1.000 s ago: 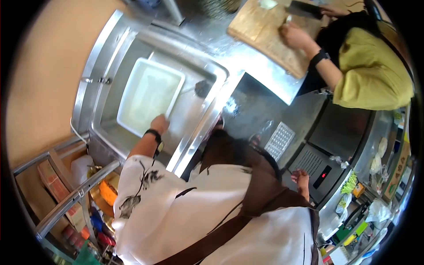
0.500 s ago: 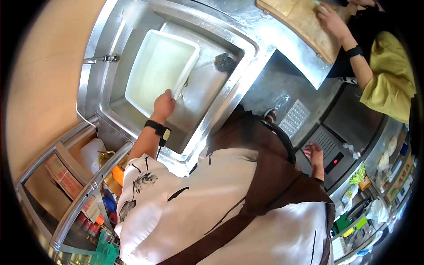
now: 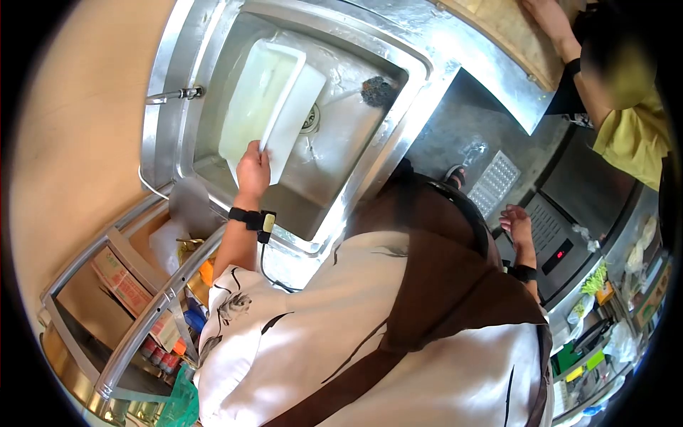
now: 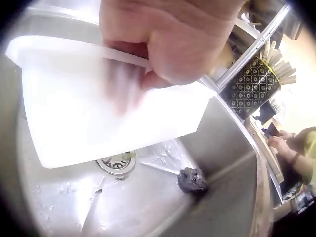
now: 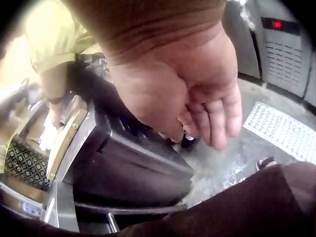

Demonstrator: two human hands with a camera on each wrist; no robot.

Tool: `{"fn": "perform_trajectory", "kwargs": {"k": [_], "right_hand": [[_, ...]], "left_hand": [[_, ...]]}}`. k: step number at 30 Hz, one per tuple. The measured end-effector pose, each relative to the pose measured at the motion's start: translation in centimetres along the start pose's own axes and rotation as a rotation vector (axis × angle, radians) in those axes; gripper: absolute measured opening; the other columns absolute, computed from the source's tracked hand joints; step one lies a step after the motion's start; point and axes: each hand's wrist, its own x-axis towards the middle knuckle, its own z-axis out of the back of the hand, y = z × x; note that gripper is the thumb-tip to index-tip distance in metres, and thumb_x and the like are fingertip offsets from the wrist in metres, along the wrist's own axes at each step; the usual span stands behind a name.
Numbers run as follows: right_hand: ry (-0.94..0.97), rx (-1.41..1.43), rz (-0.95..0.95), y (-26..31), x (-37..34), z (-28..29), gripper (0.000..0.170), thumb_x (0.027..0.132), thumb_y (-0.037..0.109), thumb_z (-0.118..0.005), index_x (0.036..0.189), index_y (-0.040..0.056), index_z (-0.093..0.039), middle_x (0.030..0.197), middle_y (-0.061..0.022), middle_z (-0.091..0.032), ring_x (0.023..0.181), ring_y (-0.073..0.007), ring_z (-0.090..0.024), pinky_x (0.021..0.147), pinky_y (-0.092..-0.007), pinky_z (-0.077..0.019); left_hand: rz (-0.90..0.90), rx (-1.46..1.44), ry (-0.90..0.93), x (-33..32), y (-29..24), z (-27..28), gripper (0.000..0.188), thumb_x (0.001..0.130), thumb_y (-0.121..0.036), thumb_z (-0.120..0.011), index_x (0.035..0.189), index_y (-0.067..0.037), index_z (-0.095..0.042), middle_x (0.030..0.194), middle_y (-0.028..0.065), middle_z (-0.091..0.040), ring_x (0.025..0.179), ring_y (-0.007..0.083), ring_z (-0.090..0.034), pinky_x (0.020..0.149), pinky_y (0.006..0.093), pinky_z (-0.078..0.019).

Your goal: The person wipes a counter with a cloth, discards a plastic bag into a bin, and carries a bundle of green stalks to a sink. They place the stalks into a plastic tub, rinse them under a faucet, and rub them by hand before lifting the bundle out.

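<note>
A person's left hand point(image 3: 254, 171) grips the rim of a white rectangular plastic tub point(image 3: 292, 117) inside a stainless-steel sink basin point(image 3: 334, 153), while the right hand point(image 3: 517, 223) hangs free at the other side, its fingers loosely bent around nothing. Half a second earlier the tub sat level; now the gripped side is raised, baring its outer wall and a round metal drain point(image 3: 311, 119). The cloudy liquid point(image 3: 245, 117) lies inside, and the tilt suggests it is being emptied, though whether any is spilling cannot be told. Beyond the drain, a dark, rough-textured clump point(image 3: 377, 92) rests on the basin floor; a slim metal tap point(image 3: 176, 95) projects from the opposite side. Farther out, a second person in a yellow-green top point(image 3: 637, 149) works beside a pale wooden board point(image 3: 498, 32).
</note>
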Motion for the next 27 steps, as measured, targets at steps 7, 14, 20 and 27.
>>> {"fn": "perform_trajectory", "kwargs": {"k": [7,14,20,27], "right_hand": [[0.025,0.024,0.002,-0.3,0.1,0.0,0.022,0.089,0.019,-0.050,0.103,0.0041,-0.057,0.087,-0.0062,-0.063,0.070,-0.0151,-0.061,0.062,-0.0264,-0.0468],[0.039,0.035,0.025,0.0,0.5,-0.1,0.022,0.089,0.017,-0.049,0.105,0.0028,-0.055,0.086,-0.0062,-0.062,0.070,-0.0150,-0.060,0.061,-0.0268,-0.0463],[0.044,0.023,0.027,0.1,0.9,0.2,0.021,0.090,0.017,-0.048,0.105,0.0031,-0.055,0.086,-0.0067,-0.062,0.069,-0.0152,-0.060,0.061,-0.0272,-0.0467],[0.060,0.054,0.034,-1.2,1.1,0.2,0.021,0.090,0.017,-0.047,0.104,0.0033,-0.054,0.086,-0.0068,-0.062,0.069,-0.0156,-0.060,0.061,-0.0272,-0.0470]], "left_hand": [[0.116,0.012,-0.074,0.5,-0.4,1.6,0.014,0.084,-0.010,-0.050,0.097,-0.006,-0.052,0.073,0.0174,-0.061,0.068,0.0361,-0.059,0.060,0.0434,-0.0453],[0.109,0.003,-0.087,0.3,0.1,1.4,0.014,0.085,-0.011,-0.050,0.098,-0.006,-0.054,0.072,0.0165,-0.060,0.068,0.0335,-0.059,0.062,0.0406,-0.0451],[0.133,-0.204,-0.095,0.8,-0.5,3.4,0.016,0.084,-0.011,-0.054,0.098,-0.004,-0.058,0.072,0.0122,-0.061,0.065,0.0227,-0.057,0.063,0.0329,-0.0451],[0.187,-0.502,0.102,0.3,-0.8,4.0,0.018,0.083,-0.006,-0.056,0.099,0.000,-0.060,0.078,0.0007,-0.061,0.068,0.0081,-0.052,0.063,0.0229,-0.0431]]}}
